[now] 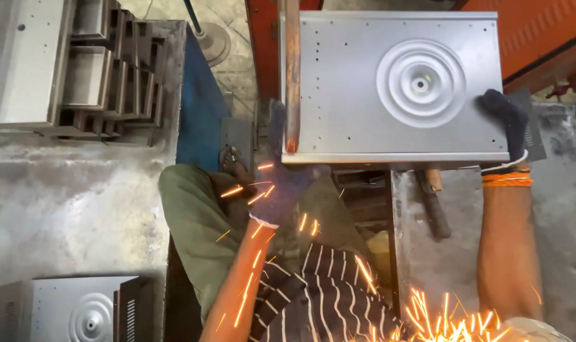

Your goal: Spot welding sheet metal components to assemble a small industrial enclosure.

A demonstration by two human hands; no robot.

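Grimy concrete floor fills the workshop view, orange machine frame at top right; stacked grey sheet-metal parts top left, a finished metal box with a round embossed disc bottom left; blue panel just right of the stack. Rectangular metal panel with concentric embossed rings sits up centre-right, flat side to camera, under a vertical copper-coloured electrode bar that comes down onto its left edge. Left hand, in a dark blue glove, sits under the panel's lower left corner, right below the bar tip; fingers partly hidden, so cannot tell if it grips or just supports. Right hand, dark glove, orange bands at the wrist, is closed on the panel's right edge near the lower corner, thumb on the face. Orange sparks fly across the lower frame, over a striped shirt and olive trousers; a wooden-handled tool lies below the panel, between the two arms.
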